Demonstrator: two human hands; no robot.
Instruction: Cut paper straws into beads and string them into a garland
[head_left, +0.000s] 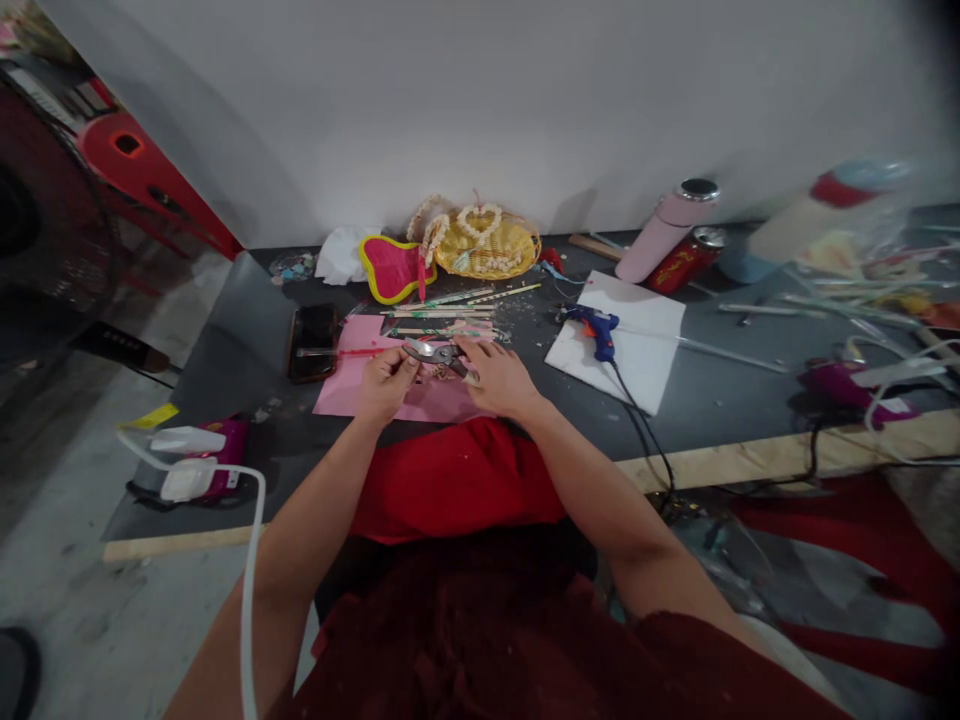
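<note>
My right hand [501,378] is closed around the handles of a pair of pruning shears [442,353]. Their metal blades point left, toward my left hand [386,384], whose fingers are pinched together close to the blade tips. Whatever lies between those fingers is too small to make out. Beneath both hands is a pink sheet [341,385] with small pale cut bits [439,371] on it. Just beyond the shears, several thin sticks [442,313] lie side by side. A thin rod with a red part [360,351] reaches from the phone toward my left hand.
Left of the sheet lies a phone [312,345]. Behind are a pink-and-yellow shaped piece [394,270] and a yellow basket [517,240] with beaded hearts. A blue glue gun [598,330] rests on a white board [645,370], near a pink bottle [664,235] and red can [686,258]. Power strips flank the table.
</note>
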